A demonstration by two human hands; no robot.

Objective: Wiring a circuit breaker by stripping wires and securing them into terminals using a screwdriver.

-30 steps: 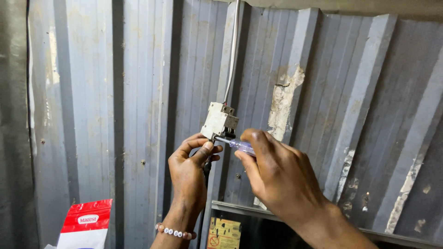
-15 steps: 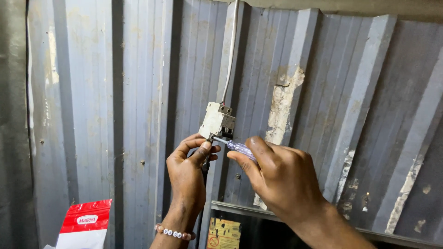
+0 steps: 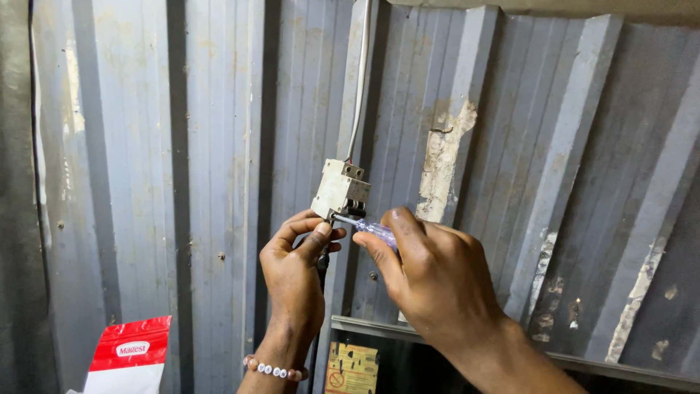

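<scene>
Against corrugated metal wall (image 3: 182,146), left hand (image 3: 292,273) pinches breaker (image 3: 340,191); right hand (image 3: 437,281) grips screwdriver (image 3: 372,230) beneath.

Your left hand (image 3: 292,273) holds the small white plastic breaker block (image 3: 340,191) from below, its thumb just under it. A thin grey cable (image 3: 359,87) rises from the block's top. Right of your left fingertips, your right hand (image 3: 437,281) pinches the clear-handled screwdriver (image 3: 368,228), its tip touching the block. The corrugated grey metal wall (image 3: 182,146) stands behind both hands. A red-and-white packet (image 3: 127,357) sits well left of and below your fingers.
</scene>
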